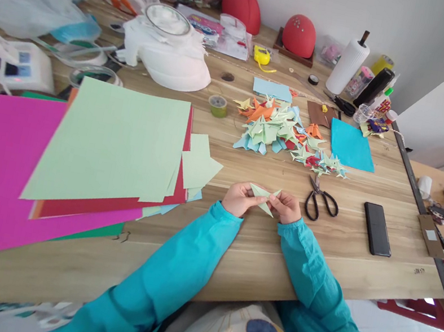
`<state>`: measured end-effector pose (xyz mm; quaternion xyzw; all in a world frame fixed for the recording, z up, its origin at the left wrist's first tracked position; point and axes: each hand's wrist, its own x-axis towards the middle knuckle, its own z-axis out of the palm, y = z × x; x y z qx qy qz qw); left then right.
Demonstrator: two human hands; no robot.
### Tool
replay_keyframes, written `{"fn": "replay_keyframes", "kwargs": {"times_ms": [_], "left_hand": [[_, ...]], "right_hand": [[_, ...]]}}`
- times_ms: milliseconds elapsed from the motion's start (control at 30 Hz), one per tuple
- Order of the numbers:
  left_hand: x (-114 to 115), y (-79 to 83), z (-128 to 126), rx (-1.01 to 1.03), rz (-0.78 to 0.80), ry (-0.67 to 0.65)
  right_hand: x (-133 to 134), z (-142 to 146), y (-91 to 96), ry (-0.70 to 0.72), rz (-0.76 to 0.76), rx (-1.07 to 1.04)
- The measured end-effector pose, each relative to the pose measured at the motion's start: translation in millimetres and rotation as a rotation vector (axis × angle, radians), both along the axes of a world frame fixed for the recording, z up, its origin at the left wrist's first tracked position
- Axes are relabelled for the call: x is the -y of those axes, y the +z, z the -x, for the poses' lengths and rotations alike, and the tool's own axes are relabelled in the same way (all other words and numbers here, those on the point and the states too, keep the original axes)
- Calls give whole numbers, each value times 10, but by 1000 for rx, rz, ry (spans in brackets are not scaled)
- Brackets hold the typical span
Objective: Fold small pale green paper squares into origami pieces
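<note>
A small folded piece of pale green paper [263, 197] is held just above the wooden table [231, 259], between both of my hands. My left hand [238, 197] pinches its left end, fingers closed on it. Its right end is gripped by my right hand [287, 207], fingers also closed. Both arms wear teal sleeves. Beyond the hands lies a pile of folded paper figures [283, 134] in green, orange, blue and red.
Black scissors [321, 199] and a black phone [377, 229] lie right of my hands. A stack of large coloured paper sheets [104, 151] covers the left side. A blue sheet [351, 146], tape roll [217, 106], white paper roll [347, 66] and a white appliance [168, 48] stand farther back.
</note>
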<state>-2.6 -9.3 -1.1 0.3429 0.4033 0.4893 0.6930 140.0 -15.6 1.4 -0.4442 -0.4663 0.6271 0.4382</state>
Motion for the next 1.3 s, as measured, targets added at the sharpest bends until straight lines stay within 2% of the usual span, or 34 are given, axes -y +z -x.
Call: {"fn": "replay_keyframes", "kwargs": {"times_ms": [233, 533, 633, 767, 900, 1133, 1300], "left_hand": [[5, 58, 5, 36, -23, 4], [18, 126, -12, 184, 73, 19], [9, 109, -22, 131, 47, 34], [8, 115, -22, -41, -60, 58], [20, 144, -6, -99, -88, -5], [17, 53, -17, 21, -77, -117], [10, 63, -9, 71, -54, -121]], "right_hand": [[-5, 1, 16, -57, -89, 36], [1, -6, 68, -111, -148, 79], [1, 2, 87, -118, -148, 100], [15, 23, 92, -96, -120, 114], [26, 30, 80, -90, -113, 130], [36, 10, 54, -42, -149, 132], [23, 13, 44, -22, -94, 101]]}}
